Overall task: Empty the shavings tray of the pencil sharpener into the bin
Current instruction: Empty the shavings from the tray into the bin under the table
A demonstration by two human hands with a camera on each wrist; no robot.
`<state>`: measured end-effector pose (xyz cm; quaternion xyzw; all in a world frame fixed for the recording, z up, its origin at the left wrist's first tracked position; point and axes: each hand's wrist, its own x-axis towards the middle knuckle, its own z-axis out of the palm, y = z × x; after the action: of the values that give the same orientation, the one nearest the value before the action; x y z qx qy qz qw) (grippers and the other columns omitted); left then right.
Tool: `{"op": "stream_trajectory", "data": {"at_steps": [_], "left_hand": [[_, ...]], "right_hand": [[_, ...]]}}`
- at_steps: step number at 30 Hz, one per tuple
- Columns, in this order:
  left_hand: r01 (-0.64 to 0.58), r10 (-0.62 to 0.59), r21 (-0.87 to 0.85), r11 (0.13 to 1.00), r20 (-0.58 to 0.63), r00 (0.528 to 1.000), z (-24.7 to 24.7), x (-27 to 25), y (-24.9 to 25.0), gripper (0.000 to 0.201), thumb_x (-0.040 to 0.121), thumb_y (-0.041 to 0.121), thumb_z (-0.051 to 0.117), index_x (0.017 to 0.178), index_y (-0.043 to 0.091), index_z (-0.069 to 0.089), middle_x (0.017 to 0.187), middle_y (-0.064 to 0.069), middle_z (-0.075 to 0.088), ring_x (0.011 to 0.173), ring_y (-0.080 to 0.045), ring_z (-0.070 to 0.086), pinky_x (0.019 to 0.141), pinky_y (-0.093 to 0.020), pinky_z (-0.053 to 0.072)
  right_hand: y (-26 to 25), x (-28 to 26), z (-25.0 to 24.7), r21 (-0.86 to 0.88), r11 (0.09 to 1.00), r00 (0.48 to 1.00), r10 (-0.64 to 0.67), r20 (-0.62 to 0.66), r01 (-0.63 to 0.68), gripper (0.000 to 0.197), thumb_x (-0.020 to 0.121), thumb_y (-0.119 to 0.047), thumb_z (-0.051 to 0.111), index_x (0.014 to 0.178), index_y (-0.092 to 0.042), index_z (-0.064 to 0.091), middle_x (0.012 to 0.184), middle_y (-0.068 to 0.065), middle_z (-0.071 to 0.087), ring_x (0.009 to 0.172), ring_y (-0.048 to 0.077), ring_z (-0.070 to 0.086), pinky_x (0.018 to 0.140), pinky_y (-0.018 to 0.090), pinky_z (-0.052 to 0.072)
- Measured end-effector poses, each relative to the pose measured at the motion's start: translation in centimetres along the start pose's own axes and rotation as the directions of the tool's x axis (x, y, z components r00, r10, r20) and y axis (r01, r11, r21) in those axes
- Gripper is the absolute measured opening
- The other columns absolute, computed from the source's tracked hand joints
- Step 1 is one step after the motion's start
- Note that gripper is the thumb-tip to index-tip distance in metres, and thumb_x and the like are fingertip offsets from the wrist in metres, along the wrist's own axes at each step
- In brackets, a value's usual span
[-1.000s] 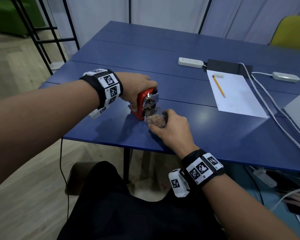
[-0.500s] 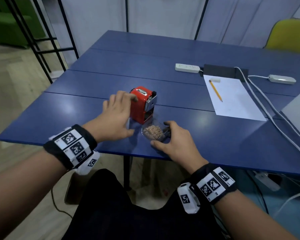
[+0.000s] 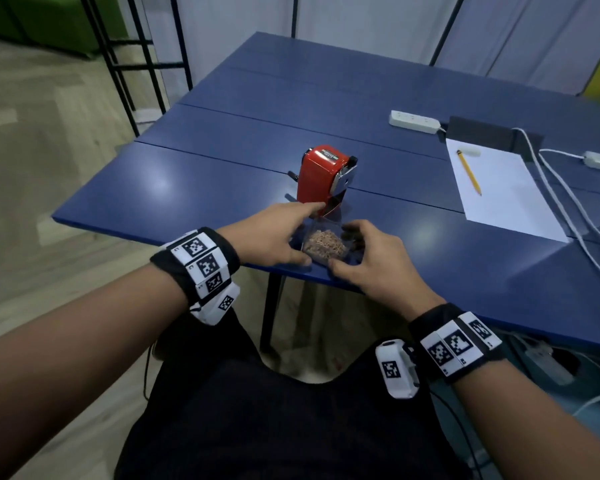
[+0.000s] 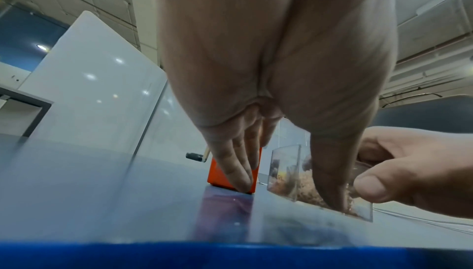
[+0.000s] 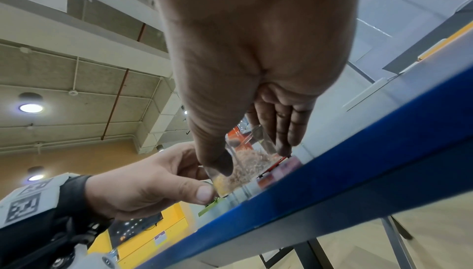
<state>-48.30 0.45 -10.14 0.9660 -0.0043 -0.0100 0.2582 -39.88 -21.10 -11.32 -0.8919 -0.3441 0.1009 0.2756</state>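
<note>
The red pencil sharpener point(image 3: 324, 176) stands upright on the blue table point(image 3: 187, 195). Its clear shavings tray point(image 3: 323, 222), out of the sharpener and holding brown shavings point(image 3: 326, 242), sits just in front of it by the table's near edge. My right hand point(image 3: 343, 245) pinches the tray, thumb on the near wall and fingers on the far right side. My left hand point(image 3: 300, 233) lies at the tray's left. Its straight fingers point(image 4: 240, 178) touch the table at the sharpener's base point(image 4: 217, 174), and its thumb rests against the tray wall point(image 4: 284, 170). No bin is in view.
A white sheet point(image 3: 499, 195) with a yellow pencil point(image 3: 468, 172) lies at the right. Behind it are a power strip point(image 3: 414, 122), a black box point(image 3: 482, 136) and white cables point(image 3: 561, 202). A black metal rack point(image 3: 136, 64) stands beyond the table's left corner.
My left hand let go of the sharpener's top and came down beside the tray. My right hand drew the tray out of the sharpener toward the table's near edge.
</note>
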Motion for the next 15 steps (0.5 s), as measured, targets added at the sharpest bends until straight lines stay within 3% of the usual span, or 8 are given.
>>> {"op": "stream_trajectory", "data": {"at_steps": [6,10,12,15], "left_hand": [[0.034,-0.034,0.025,0.999,-0.008,0.999,-0.4,-1.1,-0.8,0.080,0.077,0.038,0.092,0.146,0.022,0.055,0.135,0.000,0.069,0.116,-0.017,0.066,0.098,-0.037,0.058],[0.044,-0.042,0.027,0.999,-0.040,0.998,-0.9,-2.1,-1.0,0.073,0.078,0.039,0.091,0.141,0.023,0.058,0.133,0.002,0.069,0.113,-0.015,0.065,0.097,-0.038,0.058],[0.053,-0.051,0.031,0.998,-0.056,0.997,-1.1,-2.7,-0.9,0.072,0.077,0.041,0.091,0.140,0.024,0.059,0.132,0.005,0.069,0.112,-0.013,0.065,0.098,-0.039,0.058],[0.071,-0.067,0.053,0.996,-0.069,0.995,-1.7,-3.6,-0.8,0.071,0.077,0.043,0.090,0.138,0.027,0.059,0.131,0.008,0.070,0.110,-0.012,0.065,0.096,-0.041,0.059]], "right_hand": [[-1.5,-0.3,0.1,-0.027,0.999,0.998,-0.038,0.052,0.039,0.074,0.086,-0.043,0.085,0.148,-0.021,0.052,0.137,-0.005,0.068,0.110,0.006,0.059,0.094,0.019,0.051],[-1.7,-0.5,0.1,0.058,0.996,0.997,-0.063,0.044,0.061,0.080,0.085,-0.046,0.087,0.152,-0.024,0.049,0.131,-0.011,0.067,0.109,0.003,0.061,0.091,0.016,0.049],[-1.8,-0.8,-0.3,0.156,0.986,0.997,-0.057,0.044,0.050,0.080,0.086,-0.050,0.086,0.153,-0.026,0.050,0.126,-0.014,0.065,0.108,0.002,0.066,0.093,0.020,0.052],[-1.5,-0.6,-0.3,0.302,0.953,0.994,-0.044,0.103,0.011,0.059,0.092,-0.056,0.077,0.143,-0.033,0.060,0.120,-0.021,0.070,0.109,-0.002,0.069,0.100,0.033,0.059]]}}
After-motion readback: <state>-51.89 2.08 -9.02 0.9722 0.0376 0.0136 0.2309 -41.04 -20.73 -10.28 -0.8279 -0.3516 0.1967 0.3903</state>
